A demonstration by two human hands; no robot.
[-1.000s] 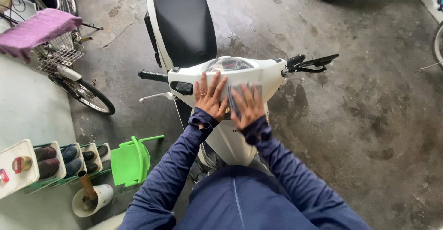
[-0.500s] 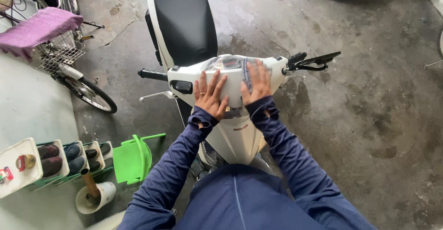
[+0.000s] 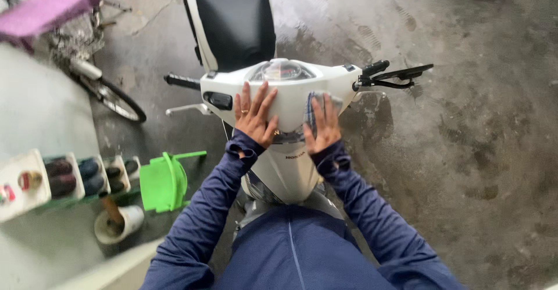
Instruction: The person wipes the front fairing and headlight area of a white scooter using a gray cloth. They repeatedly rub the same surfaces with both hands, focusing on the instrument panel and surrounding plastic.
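White scooter (image 3: 285,168) stands mid-floor on wet, stained concrete (image 3: 465,150), front end near the person, black seat (image 3: 235,19) at the far side. The person leans over the handlebar cover from the near side, both arms in dark blue sleeves (image 3: 203,208).

Left hand (image 3: 254,117): flat, fingers spread, palm down on the white front panel just below the clear instrument dome (image 3: 281,70). Grips nothing. A ring shows on one finger.

Right hand (image 3: 321,127): flat as well, fingers stretched together, pressing a small checked cloth (image 3: 314,105) against the panel to the right of the dome. The cloth sits under the fingers, its edge showing past the fingertips; pinned down rather than clenched.

Handlebar: black grip (image 3: 181,81) juts left, black brake lever and mirror stalk (image 3: 395,75) jut right.

Left of the scooter: a green plastic stool (image 3: 164,180) tipped on its side, a white shoe rack (image 3: 64,176) with dark shoes, a small white pot (image 3: 119,223) on the ground. Far left, a bicycle wheel (image 3: 113,95) and a basket under a purple cloth (image 3: 43,8).
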